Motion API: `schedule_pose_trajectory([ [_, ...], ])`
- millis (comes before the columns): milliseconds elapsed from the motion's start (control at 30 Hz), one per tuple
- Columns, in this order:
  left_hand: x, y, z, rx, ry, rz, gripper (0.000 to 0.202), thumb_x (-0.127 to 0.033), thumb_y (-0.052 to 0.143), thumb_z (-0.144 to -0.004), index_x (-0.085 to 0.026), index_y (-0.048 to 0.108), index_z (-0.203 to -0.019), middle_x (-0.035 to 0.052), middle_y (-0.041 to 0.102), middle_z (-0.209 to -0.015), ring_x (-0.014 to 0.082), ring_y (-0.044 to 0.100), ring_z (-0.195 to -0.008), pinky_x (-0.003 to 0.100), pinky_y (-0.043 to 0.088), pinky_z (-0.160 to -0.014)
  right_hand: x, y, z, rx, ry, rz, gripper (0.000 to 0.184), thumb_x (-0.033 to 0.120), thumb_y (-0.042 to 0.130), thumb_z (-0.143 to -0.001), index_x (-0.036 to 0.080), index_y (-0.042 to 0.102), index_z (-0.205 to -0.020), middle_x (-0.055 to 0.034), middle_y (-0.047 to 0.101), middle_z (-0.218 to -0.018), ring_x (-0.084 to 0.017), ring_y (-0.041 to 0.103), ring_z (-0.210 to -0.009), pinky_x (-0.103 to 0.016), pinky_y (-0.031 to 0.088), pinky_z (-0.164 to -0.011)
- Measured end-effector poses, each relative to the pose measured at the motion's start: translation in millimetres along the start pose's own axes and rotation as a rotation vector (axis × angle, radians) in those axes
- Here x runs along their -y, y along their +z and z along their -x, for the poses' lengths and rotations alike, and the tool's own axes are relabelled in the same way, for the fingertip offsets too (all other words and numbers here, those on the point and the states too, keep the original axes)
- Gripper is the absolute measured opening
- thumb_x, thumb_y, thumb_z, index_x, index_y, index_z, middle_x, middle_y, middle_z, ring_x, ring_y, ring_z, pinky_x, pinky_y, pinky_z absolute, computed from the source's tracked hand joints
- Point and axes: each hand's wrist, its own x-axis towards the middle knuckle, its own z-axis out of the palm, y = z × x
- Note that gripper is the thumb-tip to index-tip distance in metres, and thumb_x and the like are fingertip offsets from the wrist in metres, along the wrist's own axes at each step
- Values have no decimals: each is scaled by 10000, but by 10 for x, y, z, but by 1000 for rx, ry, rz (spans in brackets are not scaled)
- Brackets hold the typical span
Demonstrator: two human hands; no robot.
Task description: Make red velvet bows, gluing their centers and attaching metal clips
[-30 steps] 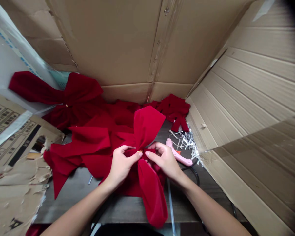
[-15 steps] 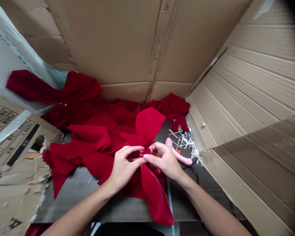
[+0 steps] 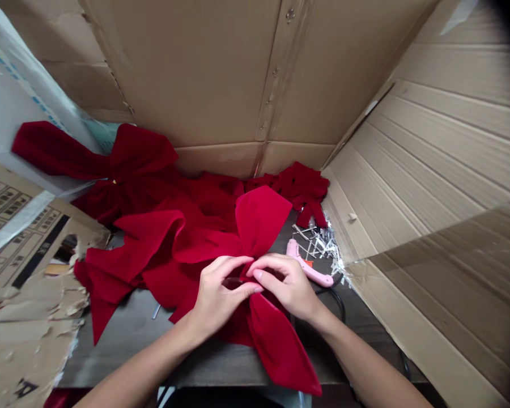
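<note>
Left hand and right hand are closed, pinching the gathered centre of a red velvet bow, which lies on the near part of a dark table. A pink glue gun lies just right of the right hand.

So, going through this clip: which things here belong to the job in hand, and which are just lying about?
In the work: the left hand and right hand, both pinching the centre of the red velvet bow.

Just lying about: the other red velvet bow, the pink hot glue gun, the silver shreds, the torn cardboard.
</note>
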Motion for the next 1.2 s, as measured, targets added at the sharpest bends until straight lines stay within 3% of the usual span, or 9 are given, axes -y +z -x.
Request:
schedule_pose_trajectory([
  [233,11,-4,-9,4,98,15,207,-183,657,-835,-173,691,-1039,61,715,-936,152,668,-844,250,539,-770,-89,39,-12,-54,281,-377,215,335,645,-818,173,570,-698,58,498,-451,-71,381,-376,-215,295,-408],
  [367,6,17,9,16,57,49,256,-161,654,-827,-195,653,-1081,52,709,-999,161,666,-910,267,554,-810,-108,54,-37,-67,307,-354,228,321,734,-735,161,577,-692,52,506,-475,-67,391,-388,-212,284,-395],
  [500,-7,35,24,56,-69,159,443,-165,666,-803,-248,551,-1222,54,655,-1110,174,646,-964,221,588,-654,-111,59,-33,-75,432,-437,246,334,763,-693,154,599,-723,47,517,-519,-65,396,-411,-205,258,-381],
  [700,-56,-1,-15,125,-111,172,497,-100,659,-770,-275,498,-1206,28,615,-1098,157,626,-948,199,569,-653,-138,82,-9,-8,623,-584,232,322,779,-649,143,636,-617,24,545,-521,-66,415,-441,-214,237,-392],
  [867,-69,14,-57,149,-210,274,468,-116,667,-753,-255,498,-1167,45,555,-1158,167,602,-961,188,531,-601,-110,110,-23,-83,652,-631,203,262,784,-593,154,621,-538,37,527,-488,-65,394,-457,-220,203,-404],
  [967,-45,59,-57,80,-343,510,430,-161,705,-739,-246,452,-1075,15,527,-1103,108,611,-804,191,509,-591,-92,109,-33,-127,633,-668,219,257,799,-570,153,611,-528,43,518,-486,-65,375,-463,-226,189,-416],
  [1067,-34,95,-55,30,-461,665,425,-222,730,-739,-243,380,-979,-43,523,-932,58,583,-637,192,487,-575,-108,102,-30,-146,627,-728,216,279,804,-574,154,631,-542,42,525,-504,-72,367,-484,-235,216,-445],
  [1200,-29,119,-58,15,-535,714,393,-300,727,-756,-221,365,-890,-54,560,-771,106,633,-663,236,512,-639,-151,104,-25,-95,649,-785,242,326,802,-592,153,638,-547,37,512,-518,-85,367,-515,-250,281,-498],
])
